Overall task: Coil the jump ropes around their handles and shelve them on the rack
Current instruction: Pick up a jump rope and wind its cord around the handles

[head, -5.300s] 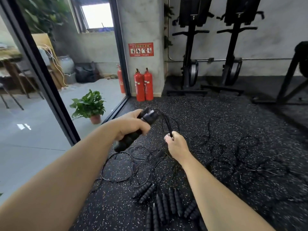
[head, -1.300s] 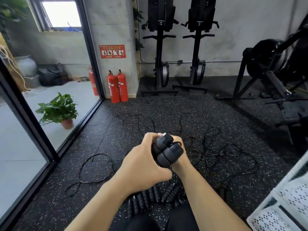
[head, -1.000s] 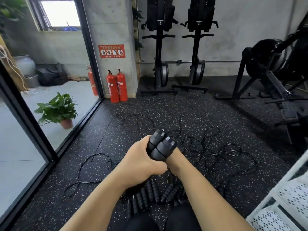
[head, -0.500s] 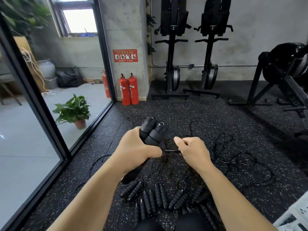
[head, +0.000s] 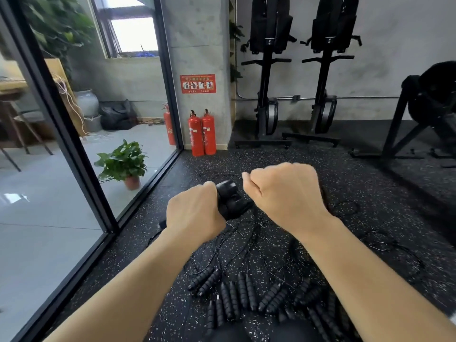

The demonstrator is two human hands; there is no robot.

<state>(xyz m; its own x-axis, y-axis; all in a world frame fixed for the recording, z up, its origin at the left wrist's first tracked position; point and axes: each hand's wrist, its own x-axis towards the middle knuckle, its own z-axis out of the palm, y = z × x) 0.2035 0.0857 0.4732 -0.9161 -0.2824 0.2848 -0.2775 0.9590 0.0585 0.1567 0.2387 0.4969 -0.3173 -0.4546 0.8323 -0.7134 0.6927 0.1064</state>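
My left hand (head: 195, 213) grips a pair of black jump rope handles (head: 229, 201) held together, their caps pointing up and away. My right hand (head: 286, 196) is a closed fist just right of the caps; the thin black cord it was pulling is hidden behind it, so I cannot tell if it pinches the cord. Several more black ribbed handles (head: 246, 292) lie in a row on the speckled floor below my arms. Their thin cords (head: 249, 240) tangle across the floor. The rack is out of view.
A glass wall with a black frame (head: 74, 154) runs along the left, a potted plant (head: 123, 164) behind it. Two red fire extinguishers (head: 202, 134) stand by the concrete pillar. Upright rowing machines (head: 269, 95) and a black frame (head: 419, 124) line the back and right.
My right hand has risen from beside the handles to above and right of their caps, drawing the cord round. The view has swung left, and the white rack has left the frame.
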